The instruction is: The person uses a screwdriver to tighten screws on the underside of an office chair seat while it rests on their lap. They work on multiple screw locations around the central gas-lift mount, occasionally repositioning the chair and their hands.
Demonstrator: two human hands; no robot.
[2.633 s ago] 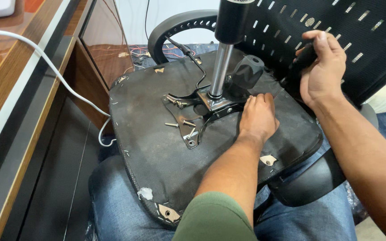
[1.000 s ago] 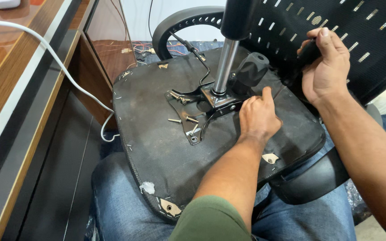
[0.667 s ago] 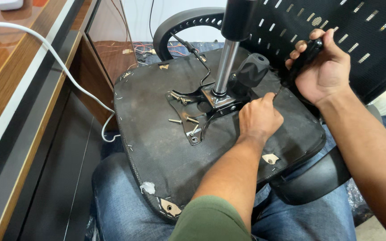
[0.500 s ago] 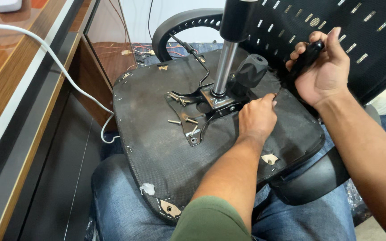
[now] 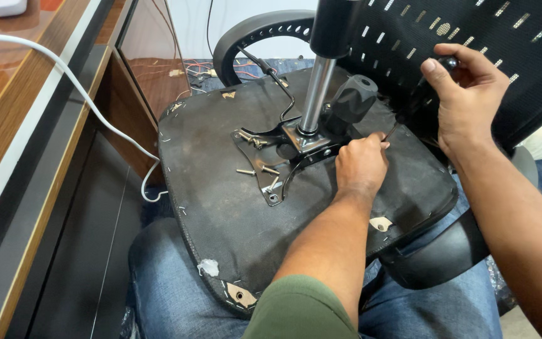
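On lap — worn black seat underside point(image 5: 233, 207), loose bolts point(image 5: 255, 171)

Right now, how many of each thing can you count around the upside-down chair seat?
Hands: 2, left hand and right hand
Chair seat: 1
Silver column: 1
Black knob: 1
Black handle, gripped by the right hand: 1
White cable: 1
Total: 7
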